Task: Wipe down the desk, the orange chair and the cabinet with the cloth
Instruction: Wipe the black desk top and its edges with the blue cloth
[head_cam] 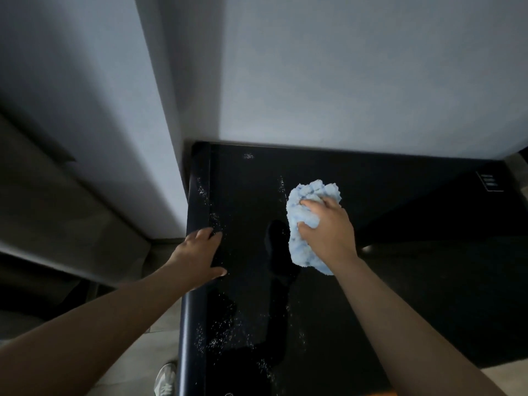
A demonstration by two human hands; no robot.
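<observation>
Forearms reach in. Left hand, loosely spread, steadies the table edge; right hand grips the cloth pressed mid-table. Best: firm overlapping strokes toward the specks.

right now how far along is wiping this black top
Partway. The right side of the black top shows no specks, so looks done. The right hand grips the blue cloth, pressing it mid-surface; the left hand rests on the left edge. White specks along the left side and front are left. The chair can't be judged here.
</observation>
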